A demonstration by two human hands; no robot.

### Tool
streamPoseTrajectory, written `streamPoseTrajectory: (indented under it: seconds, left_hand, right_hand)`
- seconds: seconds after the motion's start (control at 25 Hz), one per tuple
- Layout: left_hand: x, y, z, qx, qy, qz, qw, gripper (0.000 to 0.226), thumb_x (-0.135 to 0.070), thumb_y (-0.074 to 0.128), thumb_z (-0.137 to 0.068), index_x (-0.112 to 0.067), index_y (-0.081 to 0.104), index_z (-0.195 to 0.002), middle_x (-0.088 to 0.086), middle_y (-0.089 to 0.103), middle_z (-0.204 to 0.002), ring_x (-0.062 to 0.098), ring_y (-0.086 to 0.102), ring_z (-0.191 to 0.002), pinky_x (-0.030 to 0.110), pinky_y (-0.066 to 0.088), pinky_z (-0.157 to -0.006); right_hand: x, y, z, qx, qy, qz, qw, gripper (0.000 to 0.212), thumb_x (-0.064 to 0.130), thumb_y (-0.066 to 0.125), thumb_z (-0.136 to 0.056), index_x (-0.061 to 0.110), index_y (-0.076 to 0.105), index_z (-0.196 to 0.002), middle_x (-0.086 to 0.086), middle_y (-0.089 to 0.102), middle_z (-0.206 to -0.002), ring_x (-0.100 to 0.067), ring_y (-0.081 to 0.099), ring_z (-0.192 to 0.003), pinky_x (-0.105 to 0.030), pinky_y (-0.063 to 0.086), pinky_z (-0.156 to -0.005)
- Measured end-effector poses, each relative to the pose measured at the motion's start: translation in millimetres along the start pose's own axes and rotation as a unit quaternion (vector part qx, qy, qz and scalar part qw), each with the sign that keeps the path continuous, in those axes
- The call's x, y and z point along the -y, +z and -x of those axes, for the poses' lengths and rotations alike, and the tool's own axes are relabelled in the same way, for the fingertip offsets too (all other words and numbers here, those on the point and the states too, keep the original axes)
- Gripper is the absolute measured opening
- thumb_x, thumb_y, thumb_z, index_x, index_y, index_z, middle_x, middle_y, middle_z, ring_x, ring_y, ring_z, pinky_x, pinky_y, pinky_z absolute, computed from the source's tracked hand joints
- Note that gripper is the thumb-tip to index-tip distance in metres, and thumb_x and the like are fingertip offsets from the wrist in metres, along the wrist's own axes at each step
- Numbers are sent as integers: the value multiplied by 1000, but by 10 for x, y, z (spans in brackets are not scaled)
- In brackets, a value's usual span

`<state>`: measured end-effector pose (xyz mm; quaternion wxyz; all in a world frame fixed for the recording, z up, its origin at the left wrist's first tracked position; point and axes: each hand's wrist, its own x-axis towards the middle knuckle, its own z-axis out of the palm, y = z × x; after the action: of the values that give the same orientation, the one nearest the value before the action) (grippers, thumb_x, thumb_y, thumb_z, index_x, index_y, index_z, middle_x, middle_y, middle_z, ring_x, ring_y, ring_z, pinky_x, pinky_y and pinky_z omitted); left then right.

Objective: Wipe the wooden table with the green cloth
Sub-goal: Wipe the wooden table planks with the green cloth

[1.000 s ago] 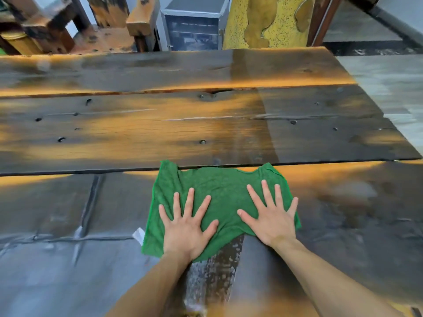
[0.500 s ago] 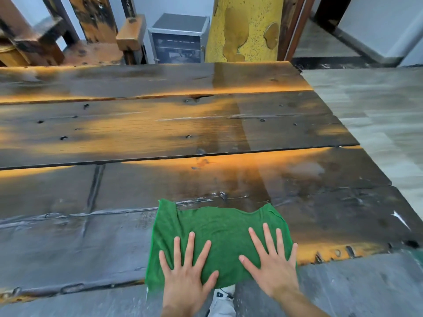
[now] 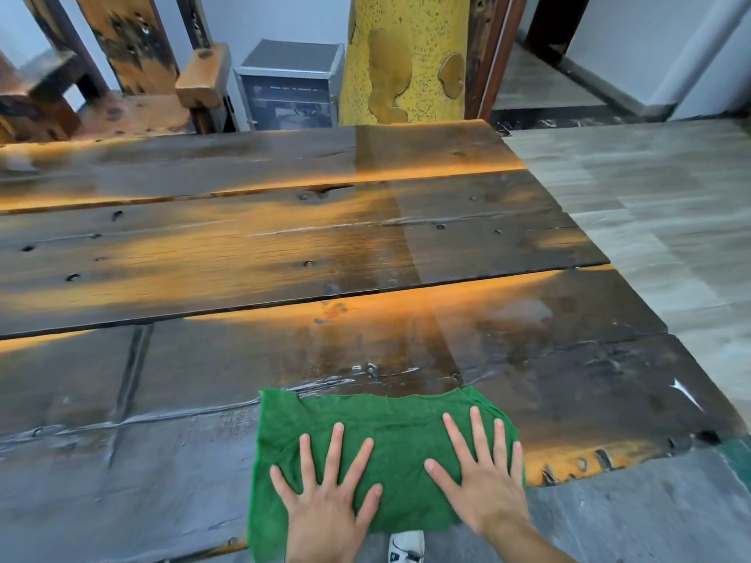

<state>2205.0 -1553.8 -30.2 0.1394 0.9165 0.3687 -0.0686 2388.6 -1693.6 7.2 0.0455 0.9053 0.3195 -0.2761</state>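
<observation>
Beneath both palms, at the near edge of the dark, glossy plank-built wooden table (image 3: 284, 245), lies the rumpled green terry cloth (image 3: 390, 432); its near portion hangs over the table edge. No brand, label or legible writing can be made out on any surface. Left hand (image 3: 329, 493): fingers straight and splayed, palm flat on the left half of the cloth, pressing rather than gripping. Right hand (image 3: 479, 473): likewise flat and spread, pressing the right half, its little finger at the cloth's right border. The two thumbs point toward one another, apart, with bare cloth between them. Just beyond the fingertips, a wet streak glints along a seam between planks. Below the hands, between the wrists, a white shoe toe (image 3: 406, 546) shows on the grey floor (image 3: 650, 522). Far beyond the hands, past the table's far edge, stand a yellow speckled pillar (image 3: 406, 54), a grey metal-framed cabinet (image 3: 290, 87) to its left, and worn orange-brown wooden furniture (image 3: 134, 75) further left.
</observation>
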Motion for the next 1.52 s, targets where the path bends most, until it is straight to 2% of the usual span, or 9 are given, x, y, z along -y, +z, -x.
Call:
streamPoseTrajectory:
  seconds: [0.32,0.44,0.84,0.92,1.08,1.2,1.32,1.52]
  left_hand:
    - [-112,-137,-891,-9,9,-28,1000,68,-75,39,-86,-50,40,-149,-2,34,-163,46,32,-146,83,16,-100]
    - [-200,-192,-1279,-10,1,-32,999,68,-75,36,-88,-49,37,-151,-3,33,-163,43,31,-146,82,18,-102]
    - [-402,-472,-3095,-21,-40,-57,997,62,-75,19,-95,-53,25,-153,-6,24,-166,43,26,-149,81,17,-103]
    - [-424,-565,-3426,-20,-50,-60,997,63,-76,13,-94,-56,18,-154,-8,15,-168,42,19,-151,80,13,-105]
    - [-473,-767,-4110,-31,-78,-40,996,66,-81,-13,-83,-65,-15,-146,-16,-23,-163,35,-15,-153,77,-5,-109]
    - [-472,-966,-4642,-21,-99,-40,994,61,-80,-12,-84,-66,-24,-142,-17,-34,-159,34,-25,-151,75,-8,-110]
    - [-427,-1149,-5209,-19,-103,-42,994,63,-80,-4,-85,-65,-26,-141,-15,-36,-159,34,-29,-150,74,-8,-112]
    - [-248,-1389,-6178,-41,-97,-47,993,65,-81,-4,-84,-64,-22,-144,-13,-30,-163,34,-23,-152,75,-6,-113]
  right_hand:
    - [-8,-443,-841,-44,-2,-7,999,78,92,-5,-74,60,-37,-137,13,-50,-149,-26,-41,-143,-56,-22,-118]
    - [-62,-664,-1232,-65,-10,10,998,77,91,3,-81,59,-33,-141,12,-46,-152,-26,-38,-145,-57,-20,-118]
    - [-13,-1620,-2993,-120,-44,19,992,78,89,6,-84,56,-26,-147,11,-35,-160,-24,-29,-150,-57,-15,-119]
    - [33,-1826,-3350,-109,-55,20,992,78,89,5,-84,55,-26,-148,11,-34,-160,-24,-28,-151,-58,-15,-120]
    - [79,-2223,-4042,-103,-78,24,991,81,91,4,-82,55,-28,-147,11,-36,-159,-25,-30,-150,-59,-16,-119]
    - [190,-2494,-4544,-122,-90,36,988,82,90,1,-82,52,-31,-146,11,-39,-158,-25,-32,-149,-59,-14,-119]
    - [320,-2783,-5043,-136,-100,43,985,82,90,0,-82,51,-29,-148,10,-36,-159,-25,-30,-150,-59,-14,-120]
    - [588,-3218,-5848,-154,-103,39,982,83,91,1,-80,52,-25,-149,11,-34,-160,-25,-28,-151,-59,-13,-120]
